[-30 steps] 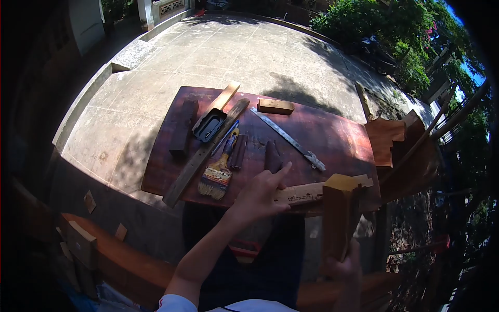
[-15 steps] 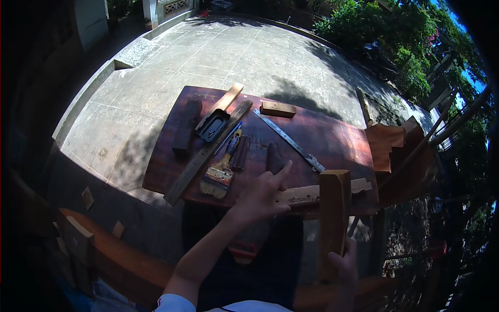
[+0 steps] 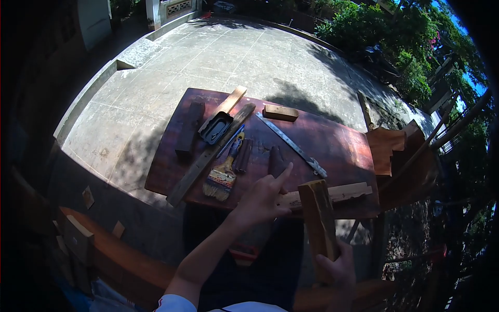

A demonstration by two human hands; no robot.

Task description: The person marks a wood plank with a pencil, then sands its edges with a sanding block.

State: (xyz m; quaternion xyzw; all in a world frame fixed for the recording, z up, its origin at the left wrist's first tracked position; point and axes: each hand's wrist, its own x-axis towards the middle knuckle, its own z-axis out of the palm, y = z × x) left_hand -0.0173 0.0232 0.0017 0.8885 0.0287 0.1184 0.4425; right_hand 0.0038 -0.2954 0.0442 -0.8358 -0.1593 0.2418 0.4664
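Note:
My right hand [image 3: 337,261] is wrapped round the lower part of a wooden block [image 3: 318,223], which stands tilted above the table's near edge. My left hand [image 3: 262,200] is to the left of the block, its index finger and thumb stretched out and nothing visible in it. Partly behind the block and the left hand lies a pale wooden strip [image 3: 348,192]. A dark brown piece [image 3: 276,160] is just beyond the left fingers. Farther back lies a metal ruler [image 3: 291,143] with a sliding head, and to the left a paintbrush [image 3: 222,178] beside short dark sticks [image 3: 244,156].
The dark reddish table [image 3: 340,151] also bears a black plastic tray [image 3: 216,128], a long wooden bar [image 3: 192,179], a dark block [image 3: 191,127] and a small pale block [image 3: 280,113]. A curved wooden piece [image 3: 122,249] is low at the left. Brown boards [image 3: 387,148] lie off the table's right end.
The block in my right hand has tipped, its top swinging left and down, showing its side grain. My left hand stays nearly in place, still pointing.

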